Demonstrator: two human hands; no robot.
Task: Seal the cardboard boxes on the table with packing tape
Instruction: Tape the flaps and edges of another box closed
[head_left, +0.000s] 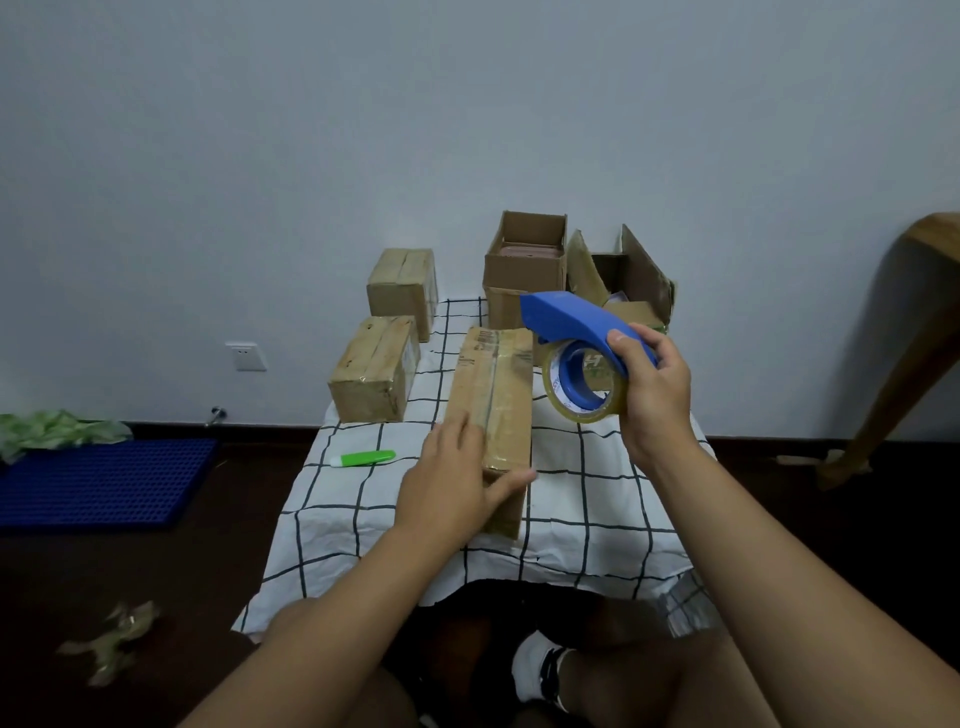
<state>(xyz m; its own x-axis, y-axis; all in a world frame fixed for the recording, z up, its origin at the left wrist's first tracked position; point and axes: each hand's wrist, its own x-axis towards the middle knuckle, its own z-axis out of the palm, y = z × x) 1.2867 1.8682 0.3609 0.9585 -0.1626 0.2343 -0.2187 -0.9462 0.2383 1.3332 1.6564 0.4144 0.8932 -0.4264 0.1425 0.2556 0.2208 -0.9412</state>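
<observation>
Both my forearms reach forward over the counter (597, 499). My left hand (457, 486) lies flat with fingers straight on the near end of the long cardboard box (493, 395), which sits mid-counter. My right hand (652, 395) is raised beside that box, fingers curled round the blue tape dispenser (576, 325) with its clear roll. Two taped boxes (376, 371) stand far left; two open boxes (524, 260) behind are partly hidden by the dispenser.

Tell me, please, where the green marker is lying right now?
In the head view, the green marker lies on the checked tablecloth, left of the left hand and nearer than the closest sealed box.
</observation>
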